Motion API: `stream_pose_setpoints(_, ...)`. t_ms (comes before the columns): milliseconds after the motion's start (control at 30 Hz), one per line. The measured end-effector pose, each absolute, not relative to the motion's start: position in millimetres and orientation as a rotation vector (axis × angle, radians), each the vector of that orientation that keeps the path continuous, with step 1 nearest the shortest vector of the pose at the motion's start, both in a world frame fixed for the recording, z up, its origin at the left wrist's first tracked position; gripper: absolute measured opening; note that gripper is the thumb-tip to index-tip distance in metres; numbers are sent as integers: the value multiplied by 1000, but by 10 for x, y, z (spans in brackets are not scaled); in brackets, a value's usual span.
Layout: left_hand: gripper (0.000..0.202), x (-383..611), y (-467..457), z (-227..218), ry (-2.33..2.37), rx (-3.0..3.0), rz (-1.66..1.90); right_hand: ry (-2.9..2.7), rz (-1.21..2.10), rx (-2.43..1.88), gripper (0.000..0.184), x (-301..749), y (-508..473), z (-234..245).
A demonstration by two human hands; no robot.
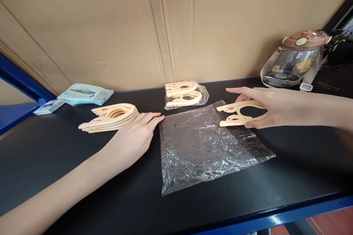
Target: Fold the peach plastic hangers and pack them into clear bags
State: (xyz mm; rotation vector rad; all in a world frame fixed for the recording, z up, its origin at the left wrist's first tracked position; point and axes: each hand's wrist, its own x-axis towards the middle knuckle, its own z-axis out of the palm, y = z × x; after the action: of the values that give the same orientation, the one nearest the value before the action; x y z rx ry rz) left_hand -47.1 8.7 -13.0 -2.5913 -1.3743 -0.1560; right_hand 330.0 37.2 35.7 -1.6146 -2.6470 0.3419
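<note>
Clear plastic bag: lying flat on black tabletop, wrinkled and shiny, mostly toward near edge.
Right hand: at bag's far right side; gripping cream folded hanger, thumb along near side, other fingers on far side, index finger stretched out past it.
Held hanger: at bag's far right edge, tips pointing left over bag; round opening toward palm. Can't tell if touching film.
Left hand: just left of bag, palm down; fingers together, nearly straight, grasping nothing visible. Fingertips at bag's far left corner; can't confirm contact.
Hanger stack: left of bag, several cream folded hangers piled flat, right end partly behind left hand.
Wrapped hangers: just behind bag, cream, inside clear film.
Tissue packs: well left of bag and farther back; blue one, smaller whitish one beside it.
Drinking bottle: right of bag and behind, upright; transparent body, brownish-pink lid, bear sticker, strap.
Cardboard: upright behind bag.
</note>
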Motion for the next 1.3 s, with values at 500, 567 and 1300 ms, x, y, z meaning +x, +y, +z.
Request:
stream_pose_setpoints(500,60,-452,70,-118,-1574,-2658,-87,-2683,-67,-1658,80,3366,401,303)
stream_pose_setpoints(567,60,-457,75,-123,-1588,-2667,-87,-2692,-43,-1646,80,3360,397,306)
stream_pose_setpoints(1300,61,-458,87,-134,-1630,-2715,-35,-2794,125,-1381,73,3182,264,324)
